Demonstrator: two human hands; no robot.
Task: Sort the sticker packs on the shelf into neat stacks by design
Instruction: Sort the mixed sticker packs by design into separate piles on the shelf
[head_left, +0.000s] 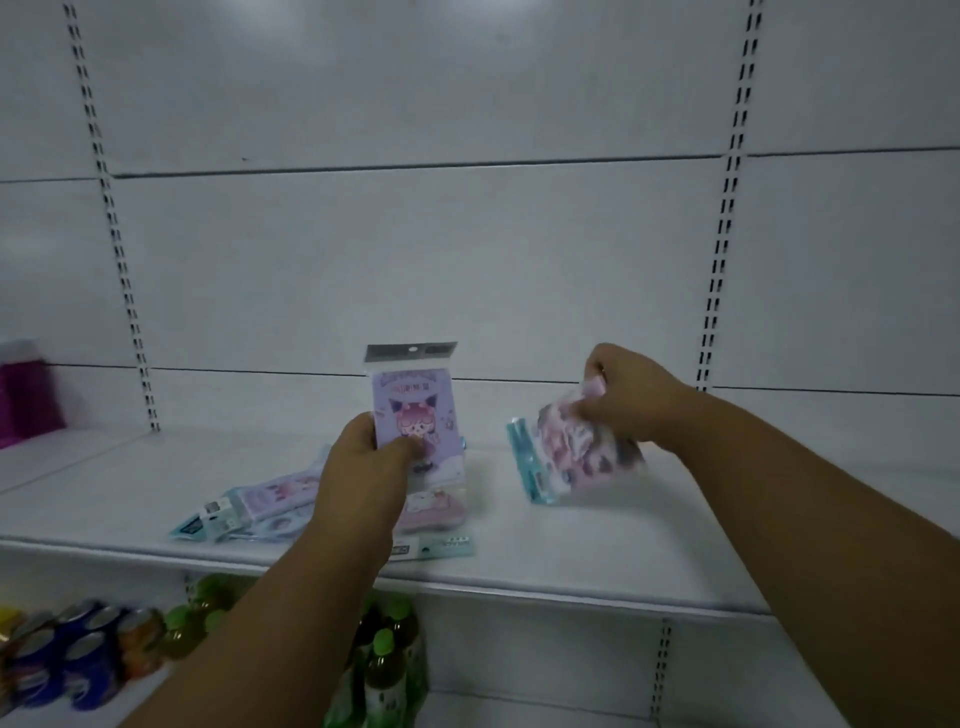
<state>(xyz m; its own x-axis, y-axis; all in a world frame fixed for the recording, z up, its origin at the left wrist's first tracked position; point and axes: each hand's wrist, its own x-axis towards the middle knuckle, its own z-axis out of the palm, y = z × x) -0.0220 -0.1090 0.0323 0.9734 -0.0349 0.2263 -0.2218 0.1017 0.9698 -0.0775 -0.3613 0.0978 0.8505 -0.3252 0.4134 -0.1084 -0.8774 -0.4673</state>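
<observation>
Down low on the shelf below there's soda cans (78, 654) and green-capped bottles (387, 670). Up on the white shelf (597, 556), a loose pile of sticker packs (260, 506) lies near the front edge, a pink pack (434, 512) right beside them. Left hand (363, 467) is pinching a purple sticker pack (415, 410) upright, thumb across its front, just above the pile. Right hand (628, 400) is off to the side, fingers closed on a tilted bunch of pink-and-teal packs (566, 452), kinda blurry. Something magenta (23, 400) sits far left against the back panel (467, 260).
</observation>
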